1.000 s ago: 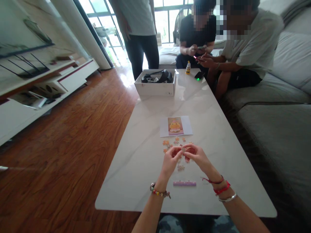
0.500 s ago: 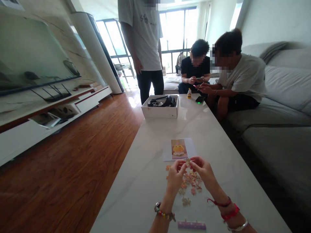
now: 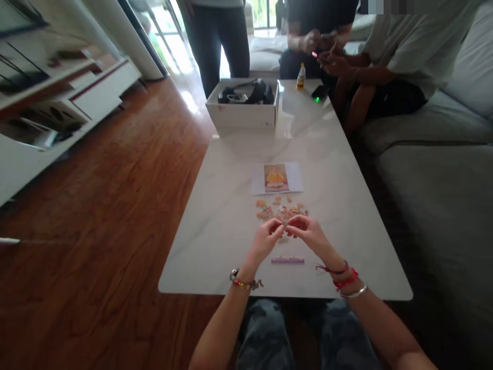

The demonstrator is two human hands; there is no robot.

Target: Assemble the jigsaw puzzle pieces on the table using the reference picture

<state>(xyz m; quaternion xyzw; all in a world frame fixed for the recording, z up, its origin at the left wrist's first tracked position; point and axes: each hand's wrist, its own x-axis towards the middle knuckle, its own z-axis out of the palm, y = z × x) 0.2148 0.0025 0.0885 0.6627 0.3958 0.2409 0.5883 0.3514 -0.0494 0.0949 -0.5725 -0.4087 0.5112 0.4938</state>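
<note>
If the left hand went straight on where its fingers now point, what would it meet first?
Past the small puzzle piece at its fingertips, most likely the right hand, which faces it; depth is hard to judge.

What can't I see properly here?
All in the head view:
The held piece: its picture, because it is tiny, blurred and partly covered by the left hand and right hand.
The loose puzzle pieces: how many, because they are small and blurred, and the hands may hide some.
The standing person: the upper body, cut off by the top edge.
The mark on the white box: too small to read.
</note>
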